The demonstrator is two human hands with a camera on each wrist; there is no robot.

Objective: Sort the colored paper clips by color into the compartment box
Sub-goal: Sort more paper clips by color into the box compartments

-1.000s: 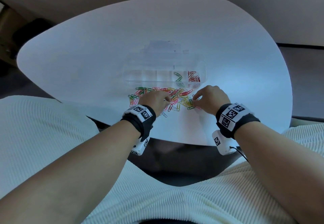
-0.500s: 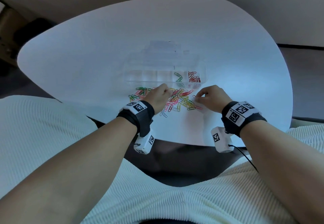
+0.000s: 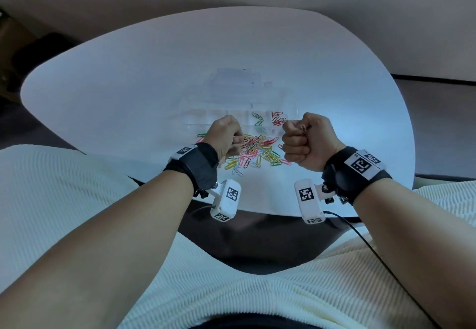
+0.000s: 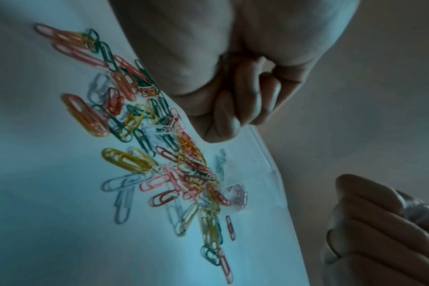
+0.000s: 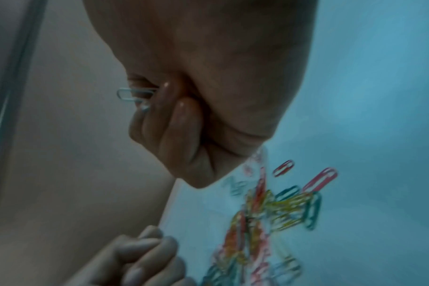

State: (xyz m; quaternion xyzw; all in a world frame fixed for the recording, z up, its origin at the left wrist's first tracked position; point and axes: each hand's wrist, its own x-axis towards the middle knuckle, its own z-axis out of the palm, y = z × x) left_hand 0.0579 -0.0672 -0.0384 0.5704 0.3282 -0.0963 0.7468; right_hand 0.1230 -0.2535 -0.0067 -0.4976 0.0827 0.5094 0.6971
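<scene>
- Both hands have lifted off the pile since the earlier frame.
- The right hand (image 3: 306, 143) is curled into a fist and pinches one pale paper clip (image 5: 135, 96) just right of the compartment box (image 3: 219, 119).
- The left hand (image 3: 226, 137) is fisted above the pile's left side; whether it holds a clip cannot be told.
- The pile of mixed clips (image 3: 255, 152), too many to count, lies on the white table (image 3: 128, 84) just in front of the box.
- Two compartments hold green clips (image 3: 258, 120) and red clips (image 3: 278, 118).
</scene>
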